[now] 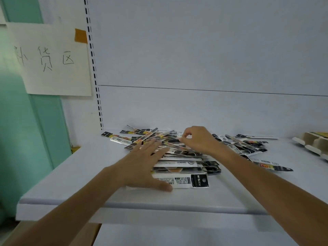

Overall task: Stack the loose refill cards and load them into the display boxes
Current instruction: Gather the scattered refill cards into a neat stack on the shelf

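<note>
Leftmost, a handwritten paper sign (53, 59) is taped to the wall beside a slotted upright. Below it runs the white shelf (71, 174), which carries everything the task concerns.

My left hand (145, 166) lies flat on the near left part of the heap of refill cards (186, 162). Its fingers are straight and spread and grip nothing. The thumb rests at the edge of the nearest card (191, 181), which lies at the front of the heap with its text side up. The cards are loose and crossed at many angles, reaching from the back left of the shelf to its middle right.

My right hand (197, 139) sits over the far middle of the heap with its fingers curled. Thumb and forefinger appear to pinch the end of one card, though blur leaves the contact uncertain.

At the far right edge, well apart from the heap, stand the cardboard display boxes (314, 142), only partly in view.

Risks, as I judge them:
- The glossy sleeves may slide under a flat palm and fan out instead of squaring up.
- A sweep toward me could push the nearest card off the front lip.
- Lifting one tangled card may drag its neighbours askew.
</note>
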`<move>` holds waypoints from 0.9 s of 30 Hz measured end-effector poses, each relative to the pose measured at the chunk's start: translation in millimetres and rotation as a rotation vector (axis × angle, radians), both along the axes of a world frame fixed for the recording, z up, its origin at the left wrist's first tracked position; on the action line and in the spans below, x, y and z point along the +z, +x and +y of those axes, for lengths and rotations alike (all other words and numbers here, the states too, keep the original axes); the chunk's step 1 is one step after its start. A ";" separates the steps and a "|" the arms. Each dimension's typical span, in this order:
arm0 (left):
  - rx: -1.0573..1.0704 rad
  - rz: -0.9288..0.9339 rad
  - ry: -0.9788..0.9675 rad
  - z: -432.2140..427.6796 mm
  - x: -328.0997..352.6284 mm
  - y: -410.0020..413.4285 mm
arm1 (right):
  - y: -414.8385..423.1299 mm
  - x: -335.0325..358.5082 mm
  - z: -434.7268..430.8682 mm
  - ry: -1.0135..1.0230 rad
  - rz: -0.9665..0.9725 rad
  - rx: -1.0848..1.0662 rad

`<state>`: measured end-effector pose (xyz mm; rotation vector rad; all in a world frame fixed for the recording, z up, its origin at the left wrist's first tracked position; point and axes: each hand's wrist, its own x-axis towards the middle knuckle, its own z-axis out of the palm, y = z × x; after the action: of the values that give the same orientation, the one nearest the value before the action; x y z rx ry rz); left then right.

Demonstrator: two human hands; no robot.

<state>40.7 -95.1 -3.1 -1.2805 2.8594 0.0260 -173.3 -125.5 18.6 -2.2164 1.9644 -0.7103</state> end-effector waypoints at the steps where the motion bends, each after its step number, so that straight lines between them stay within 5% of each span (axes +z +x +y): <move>1: 0.014 -0.043 0.040 -3.6 0.5 -1.9 | 0.2 3.2 -6.4 0.004 0.002 0.018; 10: -0.010 -0.114 -0.064 -28.2 -3.4 -6.0 | 22.2 0.8 -64.0 0.159 0.151 0.244; 15: -0.008 0.028 -0.067 -47.7 -2.7 1.6 | 20.3 -3.0 -82.0 0.082 0.469 0.243; 22: -0.017 0.022 -0.128 -60.5 -0.5 -4.0 | 17.5 -5.7 -99.1 0.218 0.318 0.297; 27: -0.033 0.018 -0.098 -60.4 -3.0 -6.3 | 23.9 -12.9 -109.6 0.175 0.425 0.262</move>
<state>34.4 -155.5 -6.1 -1.2549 2.9301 -0.1042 -149.4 -235.1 5.7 -2.6002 1.7481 -0.0325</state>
